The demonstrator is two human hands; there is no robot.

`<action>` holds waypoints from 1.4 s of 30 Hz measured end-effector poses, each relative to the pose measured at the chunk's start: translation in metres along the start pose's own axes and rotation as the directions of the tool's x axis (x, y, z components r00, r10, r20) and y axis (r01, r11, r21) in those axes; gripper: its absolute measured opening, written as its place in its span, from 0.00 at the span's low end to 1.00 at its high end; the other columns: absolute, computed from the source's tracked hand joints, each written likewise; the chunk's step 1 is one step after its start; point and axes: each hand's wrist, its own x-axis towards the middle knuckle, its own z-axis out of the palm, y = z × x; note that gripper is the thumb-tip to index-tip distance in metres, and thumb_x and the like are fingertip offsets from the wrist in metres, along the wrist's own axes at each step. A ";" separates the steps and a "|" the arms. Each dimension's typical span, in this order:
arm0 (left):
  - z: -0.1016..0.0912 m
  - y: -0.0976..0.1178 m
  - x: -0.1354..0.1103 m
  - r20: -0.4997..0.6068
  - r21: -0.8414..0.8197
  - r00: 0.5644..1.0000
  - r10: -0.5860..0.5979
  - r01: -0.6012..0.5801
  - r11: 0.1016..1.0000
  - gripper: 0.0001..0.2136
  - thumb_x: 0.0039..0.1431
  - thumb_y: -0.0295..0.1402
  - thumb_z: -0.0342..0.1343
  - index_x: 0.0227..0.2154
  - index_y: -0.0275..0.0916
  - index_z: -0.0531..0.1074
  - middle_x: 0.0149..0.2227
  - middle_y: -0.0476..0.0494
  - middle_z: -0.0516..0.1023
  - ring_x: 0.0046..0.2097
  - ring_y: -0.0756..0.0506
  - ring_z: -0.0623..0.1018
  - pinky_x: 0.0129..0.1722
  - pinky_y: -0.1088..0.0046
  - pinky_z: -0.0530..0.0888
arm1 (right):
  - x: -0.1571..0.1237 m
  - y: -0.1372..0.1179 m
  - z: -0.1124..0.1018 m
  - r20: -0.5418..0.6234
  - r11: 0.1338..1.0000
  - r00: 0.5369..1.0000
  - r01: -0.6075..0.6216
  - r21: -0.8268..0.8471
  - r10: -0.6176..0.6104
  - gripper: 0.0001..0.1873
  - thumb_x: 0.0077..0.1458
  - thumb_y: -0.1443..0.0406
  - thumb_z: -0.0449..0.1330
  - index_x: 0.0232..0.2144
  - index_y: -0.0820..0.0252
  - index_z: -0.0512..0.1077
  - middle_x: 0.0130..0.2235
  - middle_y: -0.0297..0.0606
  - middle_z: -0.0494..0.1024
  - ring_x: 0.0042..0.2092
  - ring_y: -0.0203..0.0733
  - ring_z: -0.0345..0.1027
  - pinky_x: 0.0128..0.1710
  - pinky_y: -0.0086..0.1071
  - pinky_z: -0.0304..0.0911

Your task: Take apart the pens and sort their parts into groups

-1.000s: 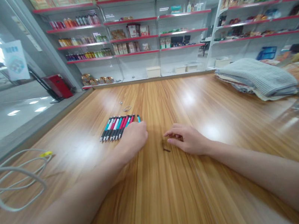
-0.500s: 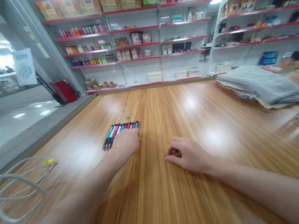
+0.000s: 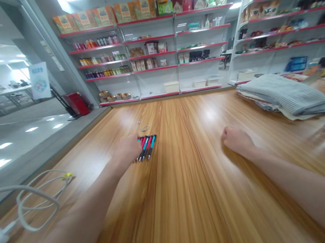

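A row of pens (image 3: 147, 146) with teal, pink and white barrels lies on the wooden table (image 3: 187, 199). My left hand (image 3: 128, 147) rests on the left part of the row and covers those pens. Its fingers are blurred and hidden behind the back of the hand. My right hand (image 3: 235, 138) sits on the table well to the right of the pens. It is closed in a fist, and what it holds, if anything, is hidden.
A small ring (image 3: 144, 128) and a tiny metal piece (image 3: 138, 122) lie just beyond the pens. A white coiled cable (image 3: 38, 194) lies at the left edge. Folded striped cloths (image 3: 284, 94) are stacked at the right. Store shelves (image 3: 151, 53) stand behind.
My left hand slid left over the row of pens, which now looks more bunched. My right hand closed into a fist over the small dark bit and moved right and farther away.
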 end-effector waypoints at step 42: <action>0.037 0.062 -0.023 -0.252 0.156 0.964 0.086 -0.048 0.987 0.14 0.58 0.33 0.45 0.31 0.31 0.74 0.31 0.33 0.76 0.42 0.34 0.72 0.41 0.57 0.65 | -0.061 -0.076 -0.012 -0.028 0.495 0.906 0.257 0.830 -0.423 0.09 0.59 0.62 0.53 0.38 0.59 0.69 0.31 0.35 0.73 0.32 0.36 0.67 0.32 0.30 0.62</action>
